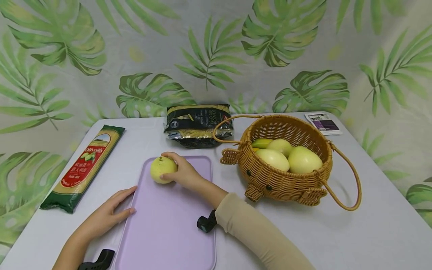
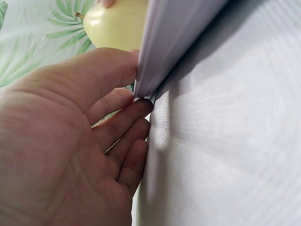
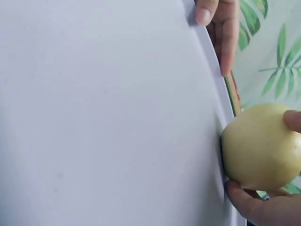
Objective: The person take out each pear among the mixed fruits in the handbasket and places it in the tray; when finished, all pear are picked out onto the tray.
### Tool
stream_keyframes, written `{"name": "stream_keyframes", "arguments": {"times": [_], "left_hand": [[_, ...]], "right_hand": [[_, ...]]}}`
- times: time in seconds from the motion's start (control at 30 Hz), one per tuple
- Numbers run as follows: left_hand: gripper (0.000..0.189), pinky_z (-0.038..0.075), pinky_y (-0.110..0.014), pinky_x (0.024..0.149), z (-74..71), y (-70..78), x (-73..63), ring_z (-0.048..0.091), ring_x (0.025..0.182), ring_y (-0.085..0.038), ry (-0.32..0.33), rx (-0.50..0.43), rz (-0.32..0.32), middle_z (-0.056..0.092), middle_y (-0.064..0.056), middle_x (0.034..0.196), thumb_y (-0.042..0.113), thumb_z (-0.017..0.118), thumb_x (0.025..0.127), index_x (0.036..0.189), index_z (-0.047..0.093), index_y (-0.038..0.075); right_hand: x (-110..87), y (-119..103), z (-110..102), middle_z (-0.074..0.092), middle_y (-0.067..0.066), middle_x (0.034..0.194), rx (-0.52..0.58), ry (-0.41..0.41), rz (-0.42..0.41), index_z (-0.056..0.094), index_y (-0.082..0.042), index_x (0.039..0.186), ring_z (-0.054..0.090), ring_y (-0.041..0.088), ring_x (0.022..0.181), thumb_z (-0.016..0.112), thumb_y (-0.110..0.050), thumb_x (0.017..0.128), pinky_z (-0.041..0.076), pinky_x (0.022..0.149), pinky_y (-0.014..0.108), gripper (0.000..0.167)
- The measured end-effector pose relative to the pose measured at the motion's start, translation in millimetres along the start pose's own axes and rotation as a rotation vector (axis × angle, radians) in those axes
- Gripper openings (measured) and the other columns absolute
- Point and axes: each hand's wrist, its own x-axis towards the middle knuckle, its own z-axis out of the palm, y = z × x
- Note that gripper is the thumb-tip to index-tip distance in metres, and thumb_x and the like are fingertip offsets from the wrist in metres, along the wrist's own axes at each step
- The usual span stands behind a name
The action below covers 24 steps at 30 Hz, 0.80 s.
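A pale yellow pear (image 1: 162, 170) with a short stem is at the far left part of the lilac tray (image 1: 172, 225). My right hand (image 1: 183, 172) grips it from the right, thumb and fingers around its sides. In the right wrist view the pear (image 3: 261, 146) sits against the tray's rim, pinched between the fingertips. My left hand (image 1: 104, 215) lies at the tray's left edge, its index finger and thumb touching the rim. The left wrist view shows the left hand (image 2: 70, 122) with its fingers fairly straight, the thumb at the rim and the other fingertips near the white tablecloth.
On the right stands a wicker basket (image 1: 280, 187) with raised handles, holding several pale fruits (image 1: 305, 160). A spaghetti packet (image 1: 84, 165) lies at the left. Black pasta bags (image 1: 199, 125) sit behind the tray, and a small white-and-purple sachet (image 1: 324, 123) lies at the back right.
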Motion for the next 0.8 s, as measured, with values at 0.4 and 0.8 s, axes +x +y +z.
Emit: {"name": "stream_keyframes", "arguments": {"times": [0.4,0.8], "left_hand": [[0.060,0.020,-0.005,0.087,0.8,0.4,-9.4,0.032,0.120,-0.035,0.023,0.004,-0.001,0.041,-0.014,0.130,0.025,0.062,0.086,0.138,0.035,0.012],[0.061,0.023,-0.024,0.098,0.2,-0.4,-0.3,0.028,0.126,-0.034,-0.006,-0.015,-0.021,0.037,-0.013,0.134,0.028,0.061,0.086,0.139,0.034,0.014]], "right_hand": [[2.8,10.1,9.7,0.040,0.003,0.134,-0.107,-0.043,-0.147,0.038,-0.019,0.137,0.038,0.014,0.118,0.074,-0.011,0.074,0.028,0.098,0.029,0.073],[-9.6,-5.4,-10.4,0.031,0.006,0.140,-0.113,-0.041,-0.121,0.029,-0.015,0.139,0.038,0.027,0.120,0.072,-0.023,0.078,0.037,0.093,0.037,0.075]]}}
